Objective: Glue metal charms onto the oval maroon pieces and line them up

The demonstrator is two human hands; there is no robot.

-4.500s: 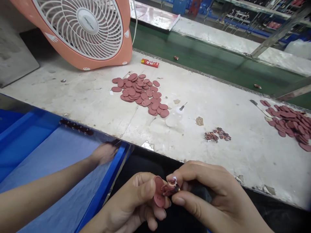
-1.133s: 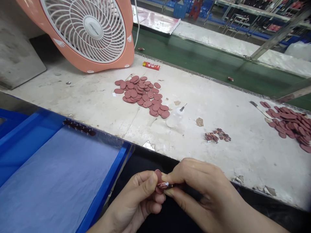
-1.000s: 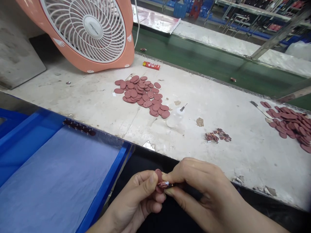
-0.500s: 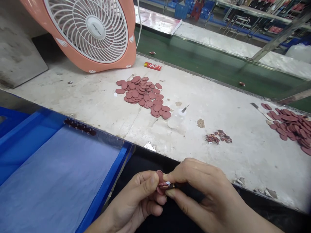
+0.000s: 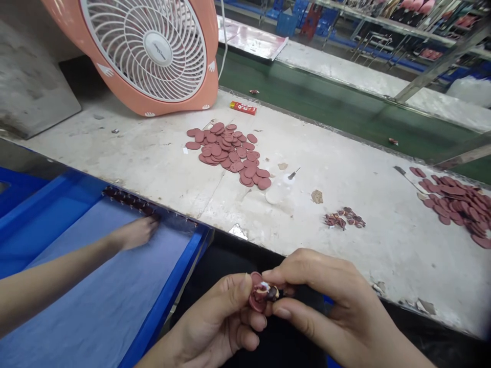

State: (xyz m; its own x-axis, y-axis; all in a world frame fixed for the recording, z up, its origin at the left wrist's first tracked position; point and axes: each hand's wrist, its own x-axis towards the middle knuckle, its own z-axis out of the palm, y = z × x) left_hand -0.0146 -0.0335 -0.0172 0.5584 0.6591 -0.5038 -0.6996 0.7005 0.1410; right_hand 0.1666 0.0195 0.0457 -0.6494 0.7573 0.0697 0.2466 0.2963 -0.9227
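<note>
Above the dark space at the bench's front edge, my left hand [image 5: 222, 314] pinches a reddish-brown oval disc [image 5: 255, 305] between thumb and fingers. My right hand [image 5: 330, 294] is closed on a small dark brown piece [image 5: 272, 293] with a pale yellow band, held against the disc's face. A white spot shows where the two meet. Fingertips partly cover both parts. On the bench beyond my hands lies a small pile of similar dark brown pieces [image 5: 345, 218]. A heap of oval discs [image 5: 226, 151] lies at the middle, another heap [image 5: 456, 202] at the right.
A co-worker's hand [image 5: 140, 232] reaches into the blue tray [image 5: 153, 306] on the left, beside a row of dark pieces [image 5: 126, 198]. On the bench [image 5: 153, 168] stand an orange fan [image 5: 161, 51] and a red-yellow packet [image 5: 243, 108]. Behind runs a green conveyor belt [image 5: 307, 97].
A co-worker's arm has come in from the left over the blue tray. My fingers have shifted slightly, so more of the dark piece shows. Small items on the green belt have moved right.
</note>
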